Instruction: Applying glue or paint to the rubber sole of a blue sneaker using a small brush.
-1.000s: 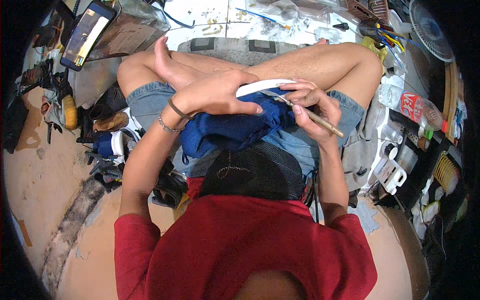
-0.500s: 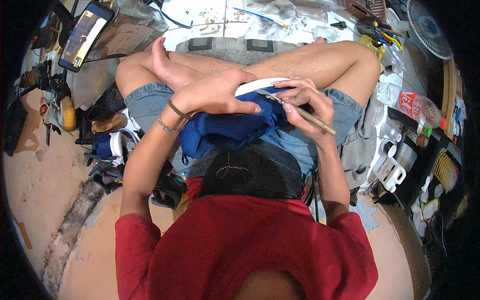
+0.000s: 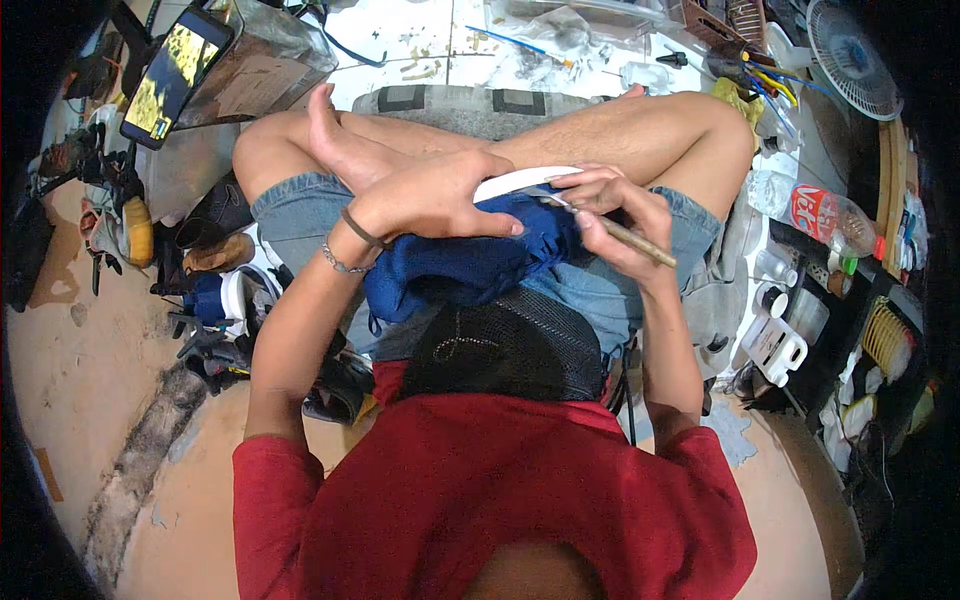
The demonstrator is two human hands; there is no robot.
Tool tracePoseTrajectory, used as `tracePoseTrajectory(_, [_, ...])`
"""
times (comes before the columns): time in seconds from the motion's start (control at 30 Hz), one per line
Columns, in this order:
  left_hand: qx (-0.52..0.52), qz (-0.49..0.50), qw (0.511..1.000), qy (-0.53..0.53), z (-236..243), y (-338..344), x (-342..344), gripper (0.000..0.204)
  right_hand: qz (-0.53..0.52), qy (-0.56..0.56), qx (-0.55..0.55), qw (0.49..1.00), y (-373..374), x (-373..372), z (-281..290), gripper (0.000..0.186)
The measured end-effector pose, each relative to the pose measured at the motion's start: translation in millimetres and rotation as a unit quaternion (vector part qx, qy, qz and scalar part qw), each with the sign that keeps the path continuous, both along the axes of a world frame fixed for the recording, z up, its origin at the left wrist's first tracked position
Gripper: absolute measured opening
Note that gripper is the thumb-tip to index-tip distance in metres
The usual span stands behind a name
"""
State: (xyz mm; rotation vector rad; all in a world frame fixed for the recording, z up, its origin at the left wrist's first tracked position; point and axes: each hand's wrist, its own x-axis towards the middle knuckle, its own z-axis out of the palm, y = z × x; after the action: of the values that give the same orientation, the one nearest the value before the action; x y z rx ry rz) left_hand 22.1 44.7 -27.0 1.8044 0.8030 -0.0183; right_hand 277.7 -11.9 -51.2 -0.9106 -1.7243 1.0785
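In the head view, a blue shoe (image 3: 440, 265) lies across the lap of a seated person with crossed legs (image 3: 590, 135) and denim shorts (image 3: 300, 208). Its curved white sole (image 3: 525, 181) is on the side farther from the body. The left hand (image 3: 425, 198) grips the shoe from the left, its thumb over the blue upper and its other fingers at the far side by the sole. The fingers of the right hand (image 3: 640, 215) are closed around 1 slim tool (image 3: 637, 242) with a brownish handle, its metal end pointing left to the shoe just below the sole; whether the tip touches cannot be told. Nearer the body lies a black mesh piece (image 3: 530, 350). Beyond the legs is a grey patterned mat (image 3: 455, 112). A phone (image 3: 178, 75) stands tilted at the upper left; a clear bottle (image 3: 820, 217) with a red label lies at the right, below a white fan (image 3: 852, 65).
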Motion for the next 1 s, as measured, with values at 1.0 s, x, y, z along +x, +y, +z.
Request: tracePoseTrajectory(1.0, [-0.021, -0.006, 0.999, -0.029, -9.8, 15.1, -2.6, 0.060, 0.010, -0.590, -0.039, 0.807, 213.3, -62.0, -105.1, 0.026])
